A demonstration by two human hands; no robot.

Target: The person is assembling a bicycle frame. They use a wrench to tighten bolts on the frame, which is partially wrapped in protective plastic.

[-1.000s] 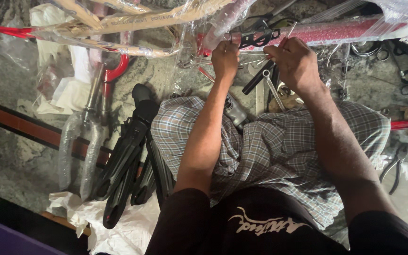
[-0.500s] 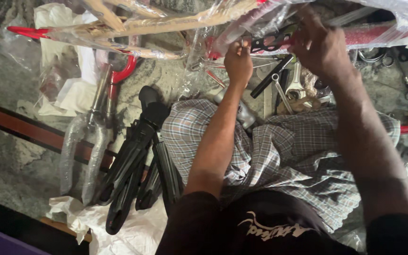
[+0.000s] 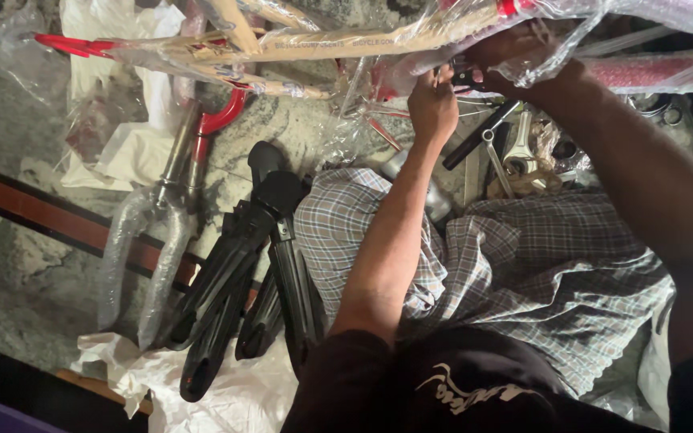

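A red bicycle frame wrapped in clear plastic and brown paper runs across the top of the head view. My left hand is raised to it with fingers closed around a small dark part under the tube. My right hand is higher, curled over the frame among the plastic wrap; what it grips is partly hidden. Both forearms reach up from my lap, which is covered by a checked cloth.
Black plastic mudguards lie on the stone floor at my left knee. A plastic-wrapped fork with a red stem lies further left. Wrenches and metal parts are scattered ahead. White paper lies below.
Both hands have risen from the tools on the floor up to the wrapped frame. The view has moved closer and tilted.
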